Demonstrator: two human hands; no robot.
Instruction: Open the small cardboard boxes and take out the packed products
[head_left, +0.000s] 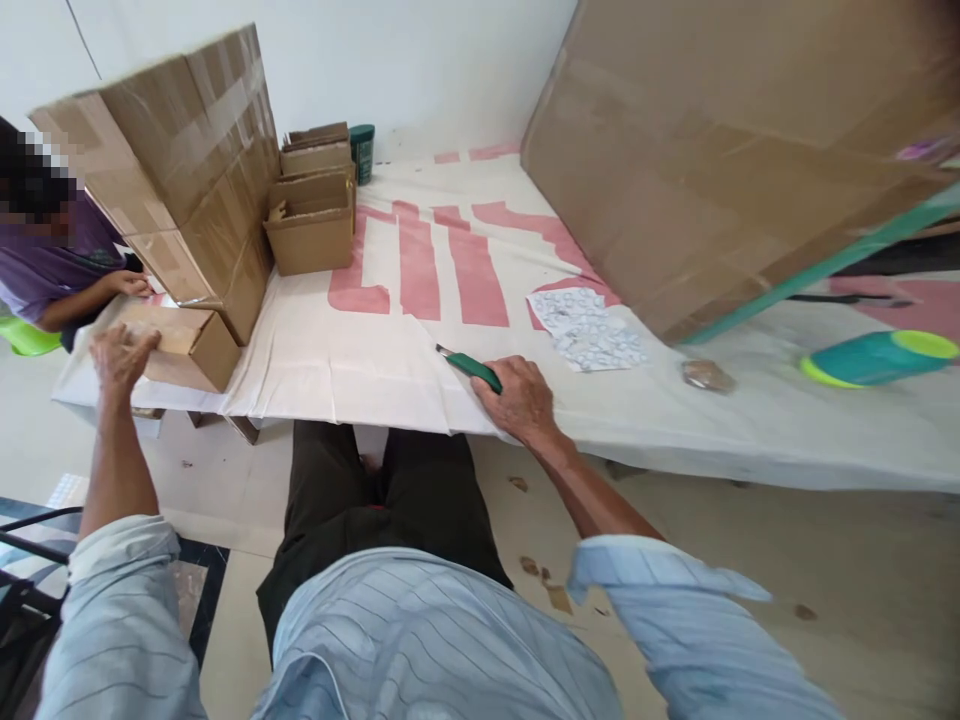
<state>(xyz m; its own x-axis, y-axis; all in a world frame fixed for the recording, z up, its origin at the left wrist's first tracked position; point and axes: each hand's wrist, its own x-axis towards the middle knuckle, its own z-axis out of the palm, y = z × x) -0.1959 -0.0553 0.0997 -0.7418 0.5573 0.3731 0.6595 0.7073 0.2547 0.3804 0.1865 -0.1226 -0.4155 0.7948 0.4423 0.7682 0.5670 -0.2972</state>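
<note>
Blue striped shirt [435,640]; left hand [124,355], grip unclear, on oblong cardboard box [191,345], best steadied; right of it, right hand [523,400] clasping green-handled cutter [472,368].

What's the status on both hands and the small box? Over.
Left hand on the small box. Right hand gripping a green-handled cutter, clear of the box. Stacked cartons and a co-worker's hand close behind the box.
</note>
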